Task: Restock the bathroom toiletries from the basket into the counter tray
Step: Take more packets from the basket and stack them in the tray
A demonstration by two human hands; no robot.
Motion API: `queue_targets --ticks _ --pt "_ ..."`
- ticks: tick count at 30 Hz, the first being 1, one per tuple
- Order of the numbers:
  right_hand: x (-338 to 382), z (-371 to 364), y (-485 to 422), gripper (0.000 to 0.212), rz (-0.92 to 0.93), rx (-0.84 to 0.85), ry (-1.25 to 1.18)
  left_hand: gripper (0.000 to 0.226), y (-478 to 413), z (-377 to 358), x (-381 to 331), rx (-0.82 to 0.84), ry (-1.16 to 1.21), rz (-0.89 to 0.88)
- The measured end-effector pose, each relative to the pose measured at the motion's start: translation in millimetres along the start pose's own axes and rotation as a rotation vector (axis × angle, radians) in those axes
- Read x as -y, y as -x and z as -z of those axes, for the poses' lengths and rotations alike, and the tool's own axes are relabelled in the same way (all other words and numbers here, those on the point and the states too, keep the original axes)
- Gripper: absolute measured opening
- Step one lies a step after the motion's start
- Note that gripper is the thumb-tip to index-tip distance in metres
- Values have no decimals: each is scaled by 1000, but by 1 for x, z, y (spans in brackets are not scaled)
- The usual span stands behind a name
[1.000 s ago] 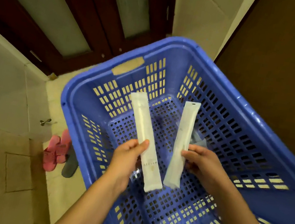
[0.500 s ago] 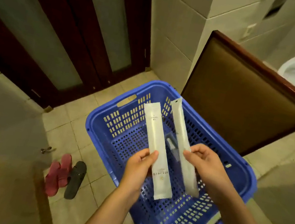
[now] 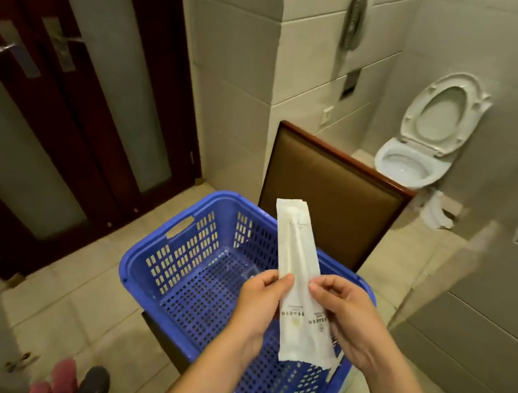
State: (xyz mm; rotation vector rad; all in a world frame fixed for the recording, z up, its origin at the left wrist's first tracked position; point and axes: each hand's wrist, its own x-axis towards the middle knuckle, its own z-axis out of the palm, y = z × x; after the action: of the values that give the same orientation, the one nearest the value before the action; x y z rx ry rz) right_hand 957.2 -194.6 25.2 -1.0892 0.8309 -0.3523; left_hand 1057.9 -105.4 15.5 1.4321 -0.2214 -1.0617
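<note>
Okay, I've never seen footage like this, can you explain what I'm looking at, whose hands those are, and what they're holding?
This is one picture from a camera worn on a person's head, looking forward and down, so no machine is involved. The left hand and the right hand belong to that person. Together they pinch two long white sealed toiletry packets, stacked one over the other. Below them a blue perforated plastic basket looks nearly empty. Behind it are a brown padded panel with a wooden edge and a white toilet with its seat raised. The counter tray is not in view.
</note>
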Motion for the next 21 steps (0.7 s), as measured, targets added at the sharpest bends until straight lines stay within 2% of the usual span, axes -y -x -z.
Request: queue_targets --ticks 5,11,17,21 --pt "5 15 27 15 33 -112 15 14 12 -11 -4 76 -71 -8" --pt "4 36 55 27 83 -284 -151 14 19 -33 1 163 -155 -14" --pt "-8 49 70 30 122 -427 -321 15 29 -54 14 265 -184 26" --pt "-25 57 82 27 123 -523 -311 18 37 -71 30 326 -208 57"
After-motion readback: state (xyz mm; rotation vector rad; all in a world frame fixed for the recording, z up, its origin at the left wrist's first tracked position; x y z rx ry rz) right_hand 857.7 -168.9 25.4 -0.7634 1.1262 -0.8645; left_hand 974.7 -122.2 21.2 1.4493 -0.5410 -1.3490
